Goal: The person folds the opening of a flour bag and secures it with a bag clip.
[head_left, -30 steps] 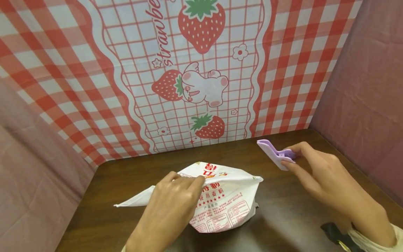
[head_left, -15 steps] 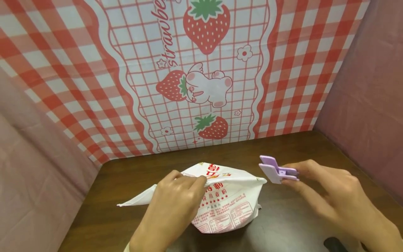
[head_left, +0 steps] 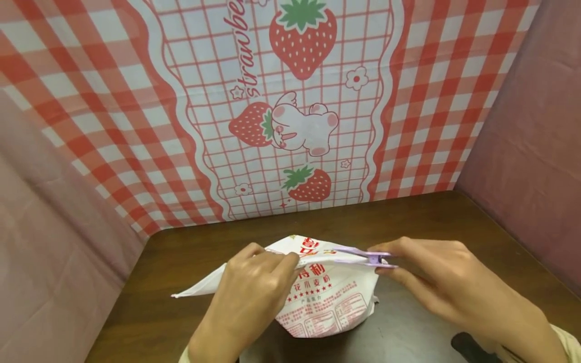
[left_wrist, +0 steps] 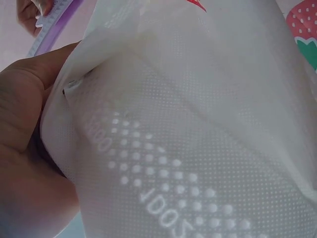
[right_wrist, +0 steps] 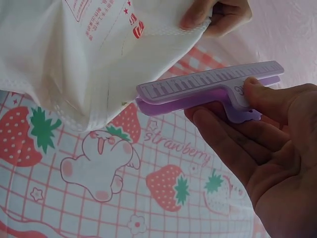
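Note:
A white flour bag (head_left: 320, 302) with red print stands on the table, its top folded over. My left hand (head_left: 256, 290) grips the folded edge, thumb and fingers around it; in the left wrist view the bag's embossed white surface (left_wrist: 198, 129) fills most of the frame. My right hand (head_left: 447, 277) pinches the handles of a purple bag clip (head_left: 379, 259). In the head view the clip's long jaws lie one above and one below the fold's right end. The right wrist view shows the clip's ruler-like markings (right_wrist: 198, 84) and its jaws parted slightly.
The dark brown wooden table (head_left: 408, 214) ends at a red-and-white checked strawberry cloth (head_left: 422, 146) behind. Pink cloths hang at the left and right sides. Under my right forearm lies a black object (head_left: 472, 348). A pointed white bag corner (head_left: 199, 285) sticks out left.
My right hand has brought the clip left and turned it, from apart from the bag to around its folded edge. The left hand keeps its grip in place.

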Available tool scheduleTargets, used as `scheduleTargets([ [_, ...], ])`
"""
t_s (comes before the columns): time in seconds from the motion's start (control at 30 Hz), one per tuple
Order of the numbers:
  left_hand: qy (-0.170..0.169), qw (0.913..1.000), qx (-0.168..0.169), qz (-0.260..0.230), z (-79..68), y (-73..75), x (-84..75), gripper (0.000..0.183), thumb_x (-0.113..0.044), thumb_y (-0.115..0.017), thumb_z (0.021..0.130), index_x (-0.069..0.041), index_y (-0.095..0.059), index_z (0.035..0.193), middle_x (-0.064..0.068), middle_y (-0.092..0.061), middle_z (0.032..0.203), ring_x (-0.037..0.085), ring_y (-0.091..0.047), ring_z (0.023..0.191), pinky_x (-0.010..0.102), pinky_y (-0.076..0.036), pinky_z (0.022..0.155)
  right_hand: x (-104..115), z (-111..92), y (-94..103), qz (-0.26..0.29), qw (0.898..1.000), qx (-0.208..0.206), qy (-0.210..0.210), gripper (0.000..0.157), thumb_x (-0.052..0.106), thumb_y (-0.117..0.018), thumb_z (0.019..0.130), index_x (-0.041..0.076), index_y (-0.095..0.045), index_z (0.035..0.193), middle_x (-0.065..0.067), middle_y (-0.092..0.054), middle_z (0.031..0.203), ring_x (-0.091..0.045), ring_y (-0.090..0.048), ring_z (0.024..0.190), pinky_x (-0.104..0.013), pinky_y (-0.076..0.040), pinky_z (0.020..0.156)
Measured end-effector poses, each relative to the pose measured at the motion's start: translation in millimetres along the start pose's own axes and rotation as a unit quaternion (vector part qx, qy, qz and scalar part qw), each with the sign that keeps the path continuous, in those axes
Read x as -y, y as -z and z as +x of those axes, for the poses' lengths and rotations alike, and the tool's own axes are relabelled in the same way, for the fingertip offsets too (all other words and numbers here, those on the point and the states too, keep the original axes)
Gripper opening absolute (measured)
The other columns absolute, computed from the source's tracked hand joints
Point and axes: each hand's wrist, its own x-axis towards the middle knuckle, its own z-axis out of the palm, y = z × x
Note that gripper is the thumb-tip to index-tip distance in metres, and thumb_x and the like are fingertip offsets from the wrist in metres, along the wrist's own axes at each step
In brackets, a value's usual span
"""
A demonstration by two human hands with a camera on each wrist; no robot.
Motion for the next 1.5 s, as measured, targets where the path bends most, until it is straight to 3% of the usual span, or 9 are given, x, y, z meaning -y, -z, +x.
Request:
scheduleTargets([
  [0.3,-0.006,1.0000,-0.005,-0.002,0.4,-3.5,0.7,0.024,-0.009,-0.047,0.084,-0.014,-0.041,0.061,-0.007,-0.037,0.047,0.005,-0.039,0.042,0.022,-0.038,0.055,-6.8,-0.8,-8.1,-0.007,1.000,0.005,-0.009,0.016,0.013,-0.057,0.086,0.007,-0.061,0.101,0.006,-0.062,0.093,0.004,-0.051,0.074,-0.010,-0.041,0.062],
  [0.57,-0.009,0.9998,0.017,0.004,-0.9,-1.7,3.0,0.020,-0.012,-0.059,0.078,-0.014,-0.046,0.064,-0.008,-0.043,0.049,0.005,-0.044,0.044,0.021,-0.039,0.056,-15.4,-8.1,-13.1,-0.029,0.998,-0.056,-0.002,0.030,0.023,-0.051,0.091,-0.004,-0.064,0.097,0.000,-0.064,0.084,0.001,-0.054,0.070,-0.012,-0.044,0.060],
  [0.73,-0.013,0.9996,0.024,0.008,-1.6,-1.8,2.7,0.016,-0.014,-0.063,0.078,-0.014,-0.051,0.068,-0.007,-0.048,0.051,0.005,-0.049,0.048,0.022,-0.040,0.058,-17.3,-9.1,-15.0,-0.006,0.997,-0.079,0.006,0.031,0.021,-0.053,0.089,-0.007,-0.064,0.096,-0.004,-0.065,0.084,-0.002,-0.056,0.071,-0.013,-0.044,0.060],
  [1.0,-0.008,0.9992,0.038,0.006,-3.2,0.3,2.3,0.004,-0.014,-0.059,0.081,-0.010,-0.059,0.080,-0.004,-0.060,0.063,0.006,-0.058,0.058,0.023,-0.041,0.059,-20.3,-10.2,-16.8,-0.001,0.997,-0.074,0.008,0.030,0.020,-0.054,0.089,-0.007,-0.064,0.098,-0.006,-0.066,0.088,-0.003,-0.057,0.074,-0.014,-0.044,0.061],
  [1.23,-0.003,0.9989,0.045,-0.006,-4.6,3.1,2.4,0.006,-0.013,-0.058,0.081,-0.009,-0.061,0.084,-0.004,-0.061,0.065,0.006,-0.058,0.060,0.023,-0.041,0.059,-20.0,-8.6,-18.9,0.021,0.997,-0.064,0.023,0.028,0.017,-0.054,0.089,-0.007,-0.064,0.099,-0.008,-0.066,0.094,-0.009,-0.062,0.085,-0.015,-0.047,0.075],
  [1.5,-0.006,0.9989,0.047,-0.006,-5.4,4.6,2.2,0.010,-0.019,-0.059,0.083,-0.009,-0.060,0.084,-0.004,-0.061,0.064,0.008,-0.058,0.059,0.024,-0.041,0.059,-19.8,-13.0,-19.7,0.005,0.998,-0.055,0.015,0.029,0.019,-0.053,0.089,-0.005,-0.064,0.101,-0.008,-0.066,0.094,-0.007,-0.062,0.083,-0.014,-0.047,0.072],
])
